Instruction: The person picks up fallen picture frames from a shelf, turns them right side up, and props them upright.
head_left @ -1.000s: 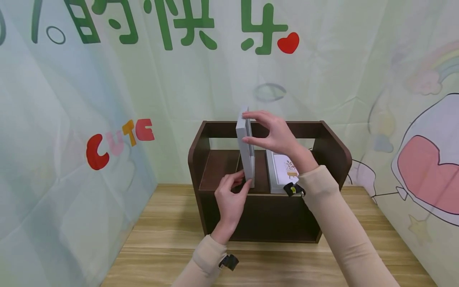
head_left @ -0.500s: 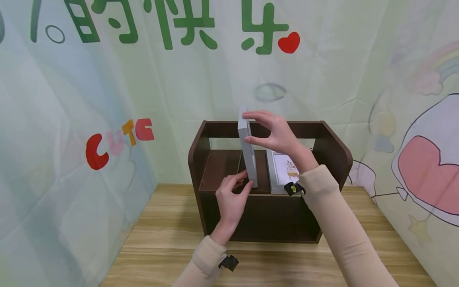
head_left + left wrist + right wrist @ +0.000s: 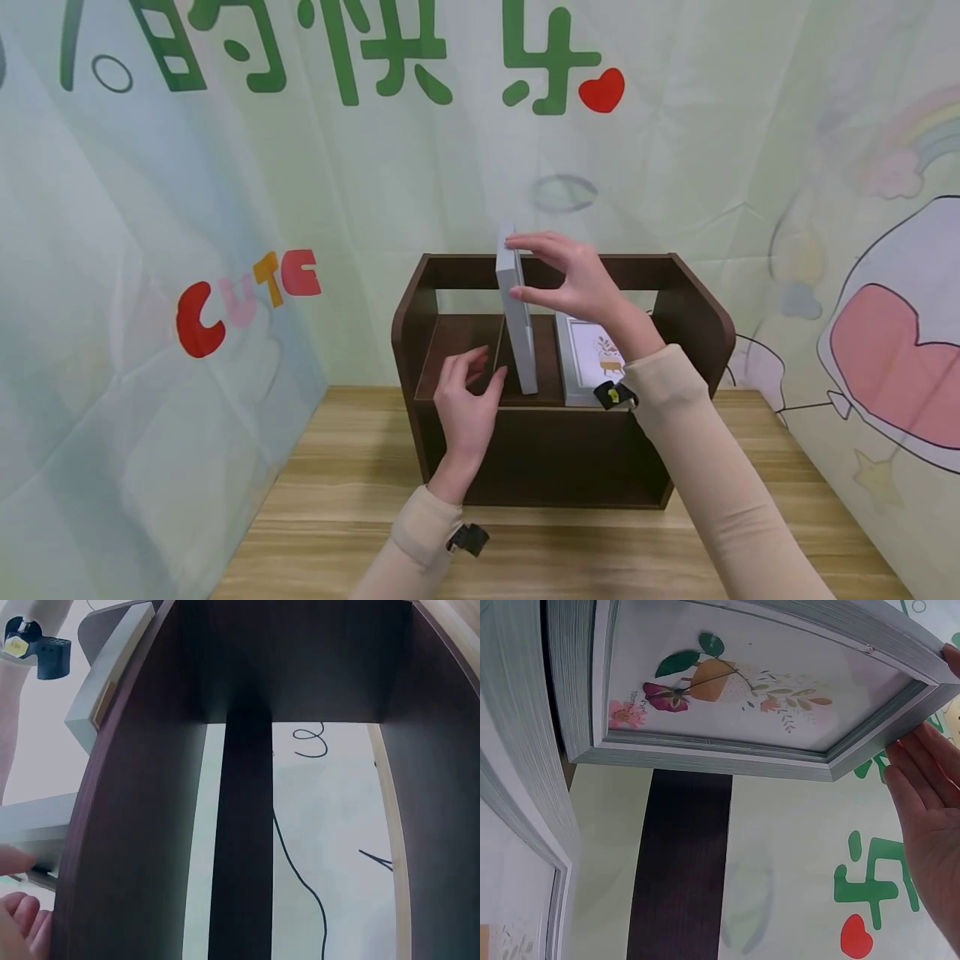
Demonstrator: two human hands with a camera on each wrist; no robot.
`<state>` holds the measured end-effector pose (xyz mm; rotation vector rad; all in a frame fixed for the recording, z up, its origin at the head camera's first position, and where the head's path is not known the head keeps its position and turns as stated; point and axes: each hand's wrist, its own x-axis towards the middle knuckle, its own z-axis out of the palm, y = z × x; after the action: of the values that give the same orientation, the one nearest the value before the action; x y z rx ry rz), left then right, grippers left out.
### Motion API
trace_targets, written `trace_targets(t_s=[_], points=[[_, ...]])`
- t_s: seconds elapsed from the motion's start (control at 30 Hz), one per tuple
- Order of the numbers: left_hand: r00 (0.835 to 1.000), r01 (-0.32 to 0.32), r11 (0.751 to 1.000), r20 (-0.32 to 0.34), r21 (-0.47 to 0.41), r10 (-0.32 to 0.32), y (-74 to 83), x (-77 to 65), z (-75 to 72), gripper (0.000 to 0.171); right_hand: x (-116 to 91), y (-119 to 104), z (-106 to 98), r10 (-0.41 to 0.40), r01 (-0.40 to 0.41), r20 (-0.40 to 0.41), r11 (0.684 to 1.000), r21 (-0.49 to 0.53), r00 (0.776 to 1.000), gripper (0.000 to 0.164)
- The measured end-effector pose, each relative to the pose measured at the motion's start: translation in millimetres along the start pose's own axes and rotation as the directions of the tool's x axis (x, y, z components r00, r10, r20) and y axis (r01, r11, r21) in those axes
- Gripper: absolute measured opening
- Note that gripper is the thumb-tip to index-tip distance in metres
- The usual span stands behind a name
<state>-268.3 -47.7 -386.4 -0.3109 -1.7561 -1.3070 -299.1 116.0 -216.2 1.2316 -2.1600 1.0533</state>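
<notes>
Two hands work over a dark wooden shelf unit (image 3: 562,458), but only one of them now has hold of anything. Half a second ago the left hand (image 3: 463,408) pinched the foot of the standing picture frame (image 3: 517,325); it has since come away to the left, and bare shelf board shows between its thumb and the frame. Its fingers are bent and well parted from the thumb, holding nothing.

The right hand (image 3: 573,279) has stayed at the top, its fingers and thumb a moderate gap apart on the upper near corner, pinching it. So the frame is now steadied from above only, and it looks as though its foot bears on the upper board, which would take much of the weight; its slight lean to the left suggests the right hand still matters for balance.

The frame stands edge-on to the near side, about the middle of the board, its picture facing right, with a rose (image 3: 667,701) showing in it. Just to the right is a second picture frame (image 3: 592,346), touched by neither hand. The unit stands on a wood-grain table (image 3: 322,467) before a printed curtain (image 3: 375,167).
</notes>
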Motion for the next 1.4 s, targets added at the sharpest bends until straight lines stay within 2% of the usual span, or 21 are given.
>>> trace_targets(t_s=[0.17, 0.53, 0.8, 0.9, 1.1, 1.4], points=[[0.999, 0.033, 0.999, 0.032, 0.018, -0.033, -1.3, 0.6, 0.7, 0.025, 0, 0, 0, 0.01, -0.01, 0.0, 1.0, 0.004, 1.0, 0.054], [1.0, -0.007, 1.0, 0.019, 0.026, 0.007, -2.1, 3.6, 2.5, 0.012, 0, 2, -1, 0.012, -0.012, -0.006, 1.0, 0.018, 1.0, 0.054], [1.0, -0.018, 0.999, -0.01, 0.049, 0.019, -5.9, 8.5, -4.1, 0.008, 1, 3, 2, 0.008, -0.008, 0.006, 1.0, 0.03, 1.0, 0.054], [0.999, -0.024, 0.998, -0.019, 0.059, 0.026, -8.3, 10.9, -7.2, 0.009, 2, 14, 6, 0.007, -0.007, 0.008, 1.0, 0.028, 1.0, 0.056], [0.998, -0.03, 0.997, -0.049, 0.074, 0.034, -13.0, 16.8, -12.8, 0.01, 5, 37, 13, -0.021, 0.021, 0.011, 1.0, -0.017, 1.0, 0.059], [0.996, -0.01, 0.995, -0.09, 0.096, 0.018, -17.2, 23.0, -18.9, 0.011, 9, 38, 17, -0.058, 0.061, 0.029, 0.993, -0.101, 0.998, 0.059]])
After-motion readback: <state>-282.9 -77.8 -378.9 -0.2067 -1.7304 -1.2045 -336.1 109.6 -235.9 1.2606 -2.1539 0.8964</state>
